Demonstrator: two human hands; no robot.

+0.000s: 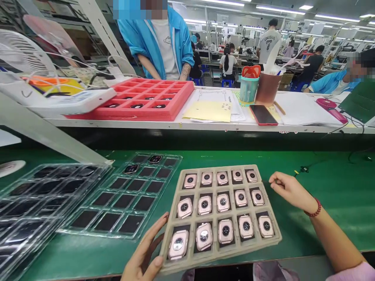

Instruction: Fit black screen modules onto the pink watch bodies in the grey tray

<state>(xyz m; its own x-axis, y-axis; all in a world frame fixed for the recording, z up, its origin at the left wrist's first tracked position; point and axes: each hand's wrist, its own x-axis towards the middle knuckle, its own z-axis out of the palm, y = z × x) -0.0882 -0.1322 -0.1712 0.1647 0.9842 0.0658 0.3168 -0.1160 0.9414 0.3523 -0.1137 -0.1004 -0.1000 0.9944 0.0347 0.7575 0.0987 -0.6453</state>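
A beige compartment tray [231,255] lies tilted a little on the green bench, its near edge at the bench front. Rows of pink smartwatch bodies [225,231] fill its compartments, sensor backs up. My left hand [146,249] grips the tray's near left corner, thumb on the front rim and fingers along the left side. Just beyond the tray's right edge, my right hand [288,191] hovers with its fingers curled in, apart from the tray; nothing shows in it. Left of the tray lies a clear plastic blister tray [117,230] with dark rectangular compartments and two watch screens [131,168] at its far end.
Stacked clear trays [49,187] with dark panels lie far left by a slanted white post [52,117]. The shelf above holds a red foam tray [181,105], papers [208,111], a phone [263,115] and cups [249,88]. A person in blue [164,43] stands behind it.
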